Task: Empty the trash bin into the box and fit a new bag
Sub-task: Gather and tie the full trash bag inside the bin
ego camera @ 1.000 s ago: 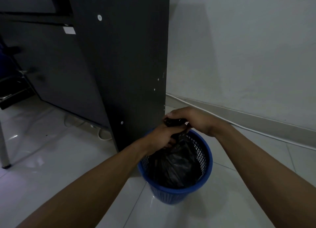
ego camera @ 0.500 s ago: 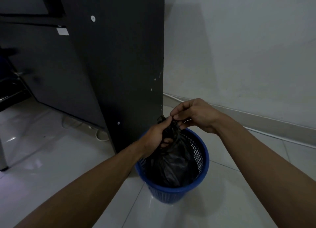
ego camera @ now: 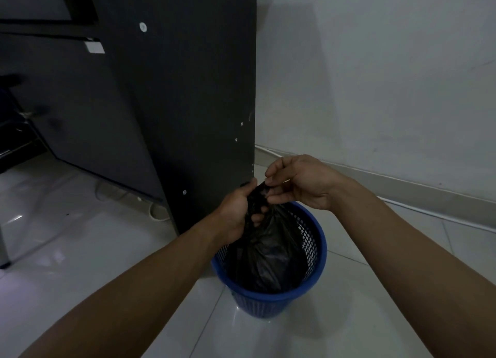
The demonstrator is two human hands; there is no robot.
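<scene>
A blue mesh trash bin (ego camera: 315, 253) stands on the white tiled floor, close to a dark desk panel. Inside it sits a full black trash bag (ego camera: 268, 253), its neck gathered above the rim. My left hand (ego camera: 239, 212) is clenched around the gathered neck. My right hand (ego camera: 298, 183) pinches the very top of the neck with its fingertips, just to the right of my left hand. The bag's bottom rests inside the bin. No box is in view.
The dark desk side panel (ego camera: 188, 102) rises directly behind the bin. A white wall (ego camera: 375, 76) with a skirting board and a white cable (ego camera: 402, 204) runs along the right. A loose cable (ego camera: 155, 212) lies on the floor at left.
Both hands have risen a little with the bag's neck. My right hand went from covering the neck to pinching its top with the fingertips.
</scene>
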